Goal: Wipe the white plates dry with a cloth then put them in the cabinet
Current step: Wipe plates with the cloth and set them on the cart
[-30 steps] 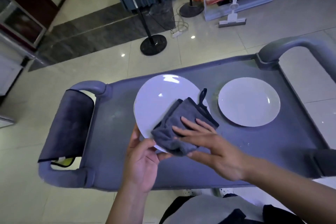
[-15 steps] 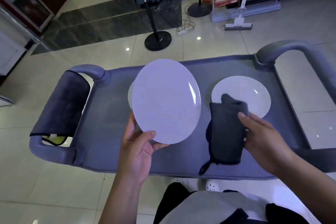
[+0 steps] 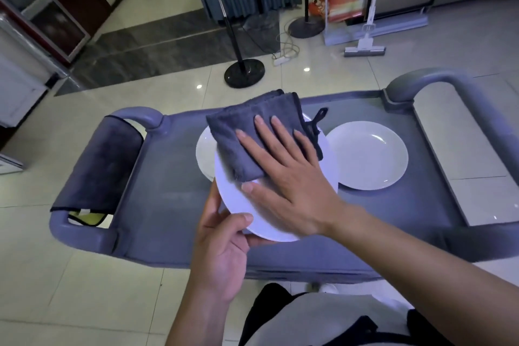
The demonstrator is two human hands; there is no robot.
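Three white plates in view. Held plate [image 3: 241, 202] raised over the grey cart surface [image 3: 165, 194], its near rim pinched by the left hand [image 3: 224, 250]. Right hand [image 3: 289, 185], fingers flat, presses a folded grey cloth [image 3: 247, 132] on it. Second plate [image 3: 203, 153] underneath; third plate [image 3: 368, 156] to the right.

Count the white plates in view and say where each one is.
3. One plate is held up by the left hand under the cloth; one lies on the cart beneath it; one lies to its right. More may be hidden.
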